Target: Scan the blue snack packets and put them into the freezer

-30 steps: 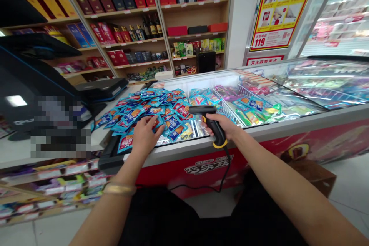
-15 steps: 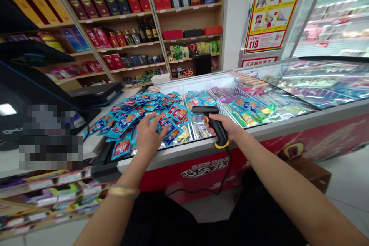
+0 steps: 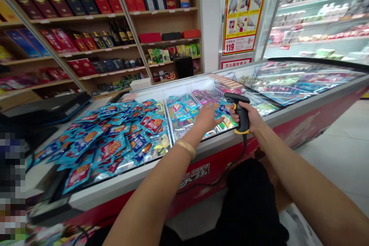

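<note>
From where I stand, this looks like a pause between handling and scanning: the scanner is raised, but no sachet is up in front of it. The right hand (image 3: pixel 254 117) has its fingers clamped round the grip of the barcode scanner (image 3: pixel 243 118), right of centre in the frame, with the cable hanging below. The left hand (image 3: pixel 205 118) is just beside it, above the glass of the freezer (image 3: pixel 115 187); its thumb stands apart from the fingers, and I can see nothing held in them, though the fingertips are blurred.

The blue sachets (image 3: pixel 109 149) lie in a loose, overlapping heap at the left and lower left of the frame, on the freezer's glass, well apart from the scanner. If they are to be counted or scanned, I'd say the next move calls for the left hand to go back to the heap, pinch a single sachet and turn its code towards the scanner. The slippery overlap could bring two up together, or slide some off the edge
</note>
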Demonstrator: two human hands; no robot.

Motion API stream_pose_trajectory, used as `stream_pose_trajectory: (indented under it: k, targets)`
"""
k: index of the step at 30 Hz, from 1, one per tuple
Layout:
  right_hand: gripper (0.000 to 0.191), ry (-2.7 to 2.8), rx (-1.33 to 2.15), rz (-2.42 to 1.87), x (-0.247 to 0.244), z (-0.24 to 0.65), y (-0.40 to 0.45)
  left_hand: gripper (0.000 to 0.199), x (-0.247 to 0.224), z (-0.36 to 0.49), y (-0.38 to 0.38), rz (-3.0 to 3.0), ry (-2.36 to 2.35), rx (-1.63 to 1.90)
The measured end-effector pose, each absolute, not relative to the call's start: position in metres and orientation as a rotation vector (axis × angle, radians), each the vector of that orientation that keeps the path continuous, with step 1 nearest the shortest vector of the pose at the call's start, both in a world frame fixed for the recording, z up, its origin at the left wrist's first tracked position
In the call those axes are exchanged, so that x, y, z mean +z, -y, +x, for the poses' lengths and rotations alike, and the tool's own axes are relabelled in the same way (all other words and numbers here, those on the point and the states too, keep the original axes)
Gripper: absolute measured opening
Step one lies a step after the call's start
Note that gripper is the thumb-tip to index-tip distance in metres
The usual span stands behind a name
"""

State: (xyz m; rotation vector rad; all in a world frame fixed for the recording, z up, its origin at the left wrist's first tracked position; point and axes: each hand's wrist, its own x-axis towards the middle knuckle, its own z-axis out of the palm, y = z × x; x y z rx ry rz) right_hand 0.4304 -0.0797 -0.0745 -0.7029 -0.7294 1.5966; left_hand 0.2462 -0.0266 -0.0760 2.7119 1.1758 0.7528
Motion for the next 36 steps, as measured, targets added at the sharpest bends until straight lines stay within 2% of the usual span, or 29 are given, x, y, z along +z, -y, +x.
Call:
stream_pose_trajectory:
  k: [5,7,11,15,21,25,28,30,32,34,36]
  targets:
    - [0.021,0.750,1.542,-0.676,-0.076,0.426,0.078,0.078,-0.075,0.289,0.012,2.753,-1.278,0.294]
    - [0.021,0.754,1.530,-0.677,-0.077,0.424,0.078,0.070,-0.075,0.291,0.013,2.773,-1.313,0.183]
    - [0.019,0.732,1.541,-0.670,-0.077,0.424,0.079,0.051,-0.072,0.278,0.024,2.917,-1.269,0.183]
    - [0.018,0.717,1.563,-0.669,-0.077,0.420,0.081,0.043,-0.070,0.255,0.045,3.042,-1.232,0.179]
    - [0.021,0.771,1.563,-0.609,-0.078,0.394,0.081,0.035,-0.073,0.218,0.071,2.952,-1.365,0.388]
    - [0.023,0.752,1.528,-0.552,-0.078,0.375,0.083,0.035,-0.074,0.203,0.073,2.645,-1.443,0.601]
    - [0.023,0.721,1.448,-0.536,-0.077,0.370,0.086,0.026,-0.076,0.199,0.068,2.408,-1.439,0.857]
    - [0.022,0.710,1.404,-0.548,-0.076,0.371,0.087,0.020,-0.078,0.196,0.063,2.124,-1.399,1.113]
    - [0.022,0.705,1.389,-0.564,-0.076,0.372,0.088,0.031,-0.079,0.190,0.058,1.783,-1.392,1.296]
    - [0.024,0.723,1.396,-0.578,-0.078,0.372,0.087,0.035,-0.078,0.181,0.056,1.412,-1.336,1.401]
    - [0.026,0.761,1.416,-0.589,-0.079,0.368,0.085,0.029,-0.074,0.169,0.057,1.069,-1.187,1.465]
